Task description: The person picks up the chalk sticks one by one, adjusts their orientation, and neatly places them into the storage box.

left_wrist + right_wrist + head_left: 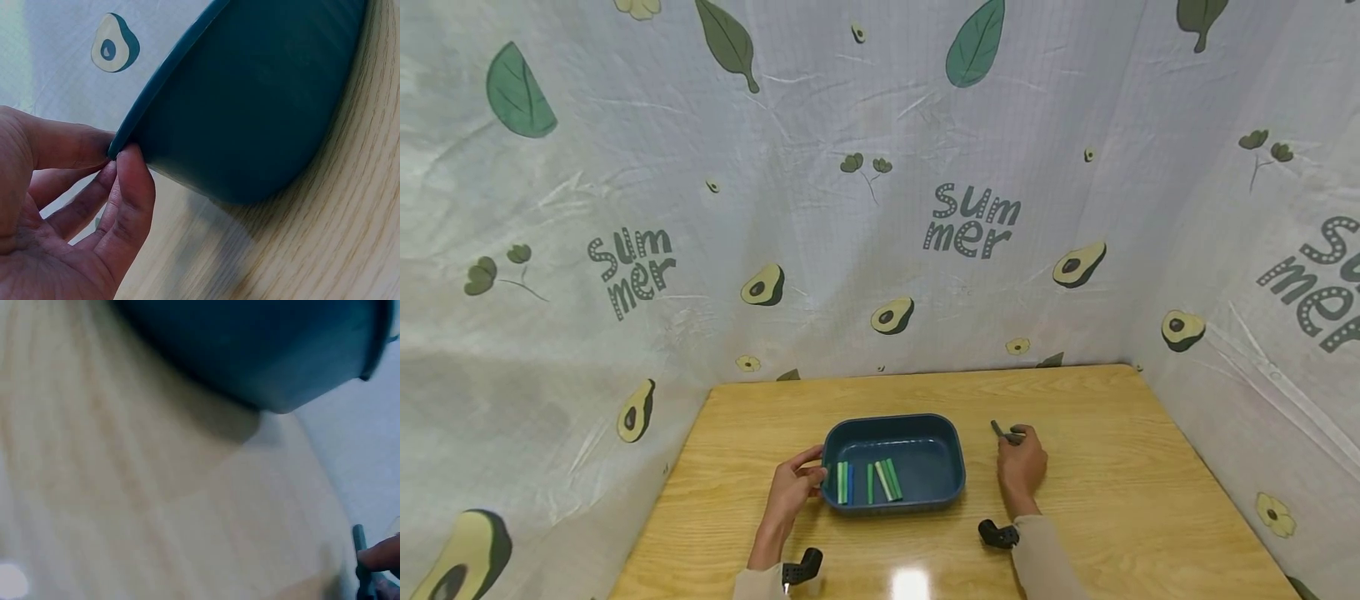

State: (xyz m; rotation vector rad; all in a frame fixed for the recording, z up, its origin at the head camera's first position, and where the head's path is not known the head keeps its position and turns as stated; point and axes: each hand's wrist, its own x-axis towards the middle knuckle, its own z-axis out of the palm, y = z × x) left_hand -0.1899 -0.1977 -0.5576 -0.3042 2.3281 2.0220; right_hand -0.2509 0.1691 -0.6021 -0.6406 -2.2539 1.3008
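A dark teal rectangular tray [951, 492] stands on the table. My left hand [792, 487] grips its left rim; in the left wrist view, the thumb and fingers [134, 181] pinch the tray's edge. Inside the tray, green and blue sticks [845, 483] lie side by side at the left, with more green and pale sticks [887, 481] nearer the middle. Right of the tray, my right hand [1022, 462] pinches a slim dark green stick [997, 427] just over the table. In the right wrist view only the fingertips and this stick [359, 536] show, at the lower right corner.
The wooden table [1120, 475] extends around the tray on every side. Behind it hangs a pale cloth [820, 250] printed with avocados and leaves, which also closes off the left and right. Light glares off the table's near edge.
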